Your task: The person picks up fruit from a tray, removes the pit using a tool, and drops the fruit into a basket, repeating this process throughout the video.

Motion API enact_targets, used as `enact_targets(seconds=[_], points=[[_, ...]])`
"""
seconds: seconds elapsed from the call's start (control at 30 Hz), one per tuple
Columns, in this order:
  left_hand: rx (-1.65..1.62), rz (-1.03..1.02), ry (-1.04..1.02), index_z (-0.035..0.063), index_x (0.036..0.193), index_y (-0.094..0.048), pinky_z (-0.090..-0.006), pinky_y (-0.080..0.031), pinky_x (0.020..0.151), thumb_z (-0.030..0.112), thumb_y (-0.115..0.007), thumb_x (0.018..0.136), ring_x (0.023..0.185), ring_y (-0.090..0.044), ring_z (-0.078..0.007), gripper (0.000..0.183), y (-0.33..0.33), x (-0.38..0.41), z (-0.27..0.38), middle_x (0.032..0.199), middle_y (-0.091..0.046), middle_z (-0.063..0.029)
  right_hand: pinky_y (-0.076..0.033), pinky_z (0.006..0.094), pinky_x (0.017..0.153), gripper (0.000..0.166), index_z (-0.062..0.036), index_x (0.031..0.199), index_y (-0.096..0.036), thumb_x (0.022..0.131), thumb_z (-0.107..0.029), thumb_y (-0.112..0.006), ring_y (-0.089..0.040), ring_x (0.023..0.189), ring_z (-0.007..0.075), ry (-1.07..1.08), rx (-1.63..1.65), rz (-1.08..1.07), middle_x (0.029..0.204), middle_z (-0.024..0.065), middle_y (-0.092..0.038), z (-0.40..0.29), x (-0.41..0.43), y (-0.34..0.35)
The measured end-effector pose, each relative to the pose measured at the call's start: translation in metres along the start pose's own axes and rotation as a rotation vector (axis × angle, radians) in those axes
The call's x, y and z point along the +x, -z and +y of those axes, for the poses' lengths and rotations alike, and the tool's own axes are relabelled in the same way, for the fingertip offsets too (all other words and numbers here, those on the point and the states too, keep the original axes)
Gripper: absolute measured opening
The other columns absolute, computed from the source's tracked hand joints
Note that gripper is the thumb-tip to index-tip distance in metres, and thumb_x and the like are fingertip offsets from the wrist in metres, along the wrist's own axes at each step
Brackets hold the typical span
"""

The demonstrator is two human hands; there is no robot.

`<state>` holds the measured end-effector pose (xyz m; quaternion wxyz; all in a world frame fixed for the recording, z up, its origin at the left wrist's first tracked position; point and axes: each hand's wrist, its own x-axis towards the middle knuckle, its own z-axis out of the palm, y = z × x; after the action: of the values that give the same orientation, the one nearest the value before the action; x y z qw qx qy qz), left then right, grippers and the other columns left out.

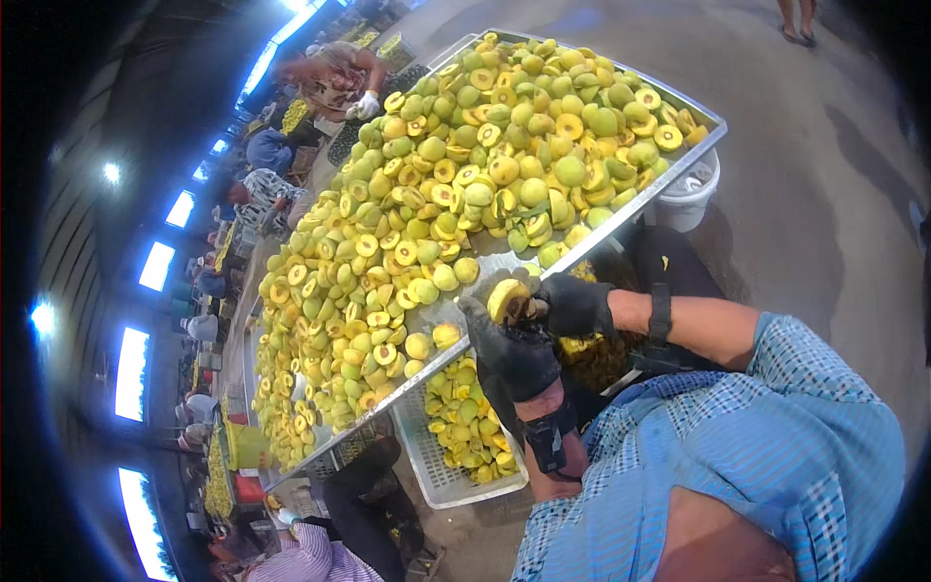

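Observation:
A halved yellow-green fruit [507, 301] with a dark pit area is held up in my left hand [502, 342], which wears a dark glove. Close against its right side is my right hand [578, 304], gloved in black, its fingers curled at the fruit's cut face around something small that I cannot make out. Both hands are just outside the near edge of a metal-rimmed table [618, 218]. On that table lies a large heap of halved and whole yellow-green fruit [436, 196]; a few green leaves [533, 212] show among them.
A white plastic crate [436, 495] with fruit pieces stands on the floor below the table edge. A white bucket [687, 204] is under the right corner. Co-workers sit across the table [342, 80] and at the lower left [320, 556]. More workers line the left.

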<state>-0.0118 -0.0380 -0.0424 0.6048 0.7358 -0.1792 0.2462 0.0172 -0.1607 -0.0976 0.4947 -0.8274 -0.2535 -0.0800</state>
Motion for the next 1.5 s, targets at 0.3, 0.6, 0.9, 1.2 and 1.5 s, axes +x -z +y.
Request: enact_targets(seconds=[0.3,0.6,0.9,1.2,1.5], points=[[0.35,-0.091,-0.006,-0.003,0.121,-0.053,-0.033,-0.052,0.08,0.014,-0.063,0.092,0.094,-0.063,-0.0206,0.035,0.019,-0.007,-0.022,0.106,-0.064,-0.0124,-0.049,0.0445,0.07,0.033,-0.0044,0.115,-0.054,0.089,-0.021,-0.065,-0.063,0.086,0.0412,-0.169,0.016,0.165,0.09,0.0232,-0.062,-0.046,-0.035,0.025],[-0.617,0.01,0.462,-0.004,0.125,-0.05,-0.0323,-0.05,0.085,0.022,-0.055,0.098,0.095,-0.061,-0.0206,0.038,0.011,0.001,-0.001,0.109,-0.063,-0.0134,-0.048,0.0421,0.068,0.026,-0.0027,0.11,-0.059,0.1,-0.026,-0.053,-0.062,0.076,0.0412,-0.165,0.192,0.222,0.084,0.0252,-0.063,-0.063,-0.027,0.006],[0.144,0.047,-0.032,-0.0085,0.129,-0.048,-0.0329,-0.047,0.095,0.018,-0.059,0.095,0.104,-0.06,-0.0231,0.045,0.017,0.002,0.002,0.119,-0.06,-0.0162,-0.047,0.0373,0.068,0.021,-0.0016,0.102,-0.057,0.1,-0.022,-0.052,-0.059,0.07,0.032,-0.136,0.317,0.285,0.079,0.0208,-0.061,-0.078,-0.019,-0.001],[-0.265,0.108,0.07,-0.01,0.125,-0.05,-0.0328,-0.049,0.09,0.028,-0.06,0.096,0.1,-0.06,-0.024,0.049,0.01,0.011,0.014,0.106,-0.063,-0.0155,-0.048,0.0393,0.069,0.018,-0.0014,0.105,-0.054,0.098,-0.018,-0.053,-0.061,0.073,0.0346,-0.119,0.292,0.264,0.084,0.0217,-0.062,-0.067,-0.017,-0.011],[-0.702,-0.007,0.43,-0.0028,0.124,-0.048,-0.0317,-0.05,0.085,0.015,-0.068,0.087,0.094,-0.059,-0.0227,0.046,0.019,0.008,-0.006,0.113,-0.058,-0.0139,-0.051,0.0438,0.069,0.02,-0.0051,0.11,-0.053,0.091,-0.012,-0.055,-0.063,0.079,0.0423,0.061,-0.068,0.139,0.087,0.023,-0.064,-0.026,-0.018,0.0]])
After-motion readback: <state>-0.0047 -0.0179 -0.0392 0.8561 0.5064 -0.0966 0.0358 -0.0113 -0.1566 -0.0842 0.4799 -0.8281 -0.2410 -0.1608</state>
